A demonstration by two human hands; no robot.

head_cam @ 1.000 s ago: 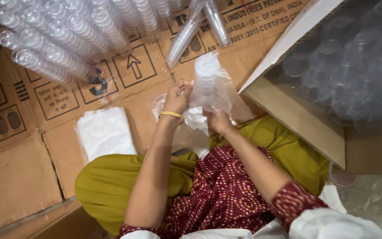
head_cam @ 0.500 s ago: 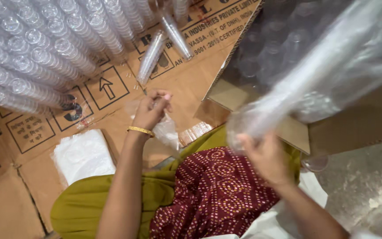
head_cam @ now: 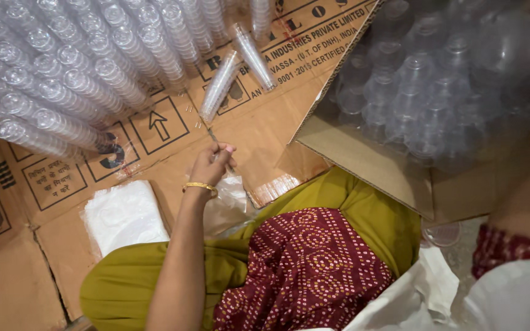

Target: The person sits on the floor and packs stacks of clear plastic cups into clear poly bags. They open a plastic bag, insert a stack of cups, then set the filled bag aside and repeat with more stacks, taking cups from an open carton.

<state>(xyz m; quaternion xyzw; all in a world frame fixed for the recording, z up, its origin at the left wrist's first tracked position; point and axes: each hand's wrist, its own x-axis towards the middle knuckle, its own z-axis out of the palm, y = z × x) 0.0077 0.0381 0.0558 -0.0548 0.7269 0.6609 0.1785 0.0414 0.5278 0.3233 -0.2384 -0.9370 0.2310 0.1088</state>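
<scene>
- Floor: I see it covered by flattened brown cardboard sheets (head_cam: 265,132), printed with arrows and symbols.
- On the cardboard, upper left: many sleeves of stacked clear plastic cups (head_cam: 75,67), lying side by side.
- Near them: two loose cup stacks (head_cam: 240,67).
- Lower left: a pile of white plastic bags (head_cam: 124,214).
- Right: an open carton of cups (head_cam: 424,122).

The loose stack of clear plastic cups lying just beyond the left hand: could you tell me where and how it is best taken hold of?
Probably around the middle of the stack of clear plastic cups, fingers wrapping its round sides from above. It lies flat and slanted on the flattened cardboard, near end toward the left hand; a mid-length grip should keep the nested cups from sliding apart. A second stack crowds its far end.
</scene>
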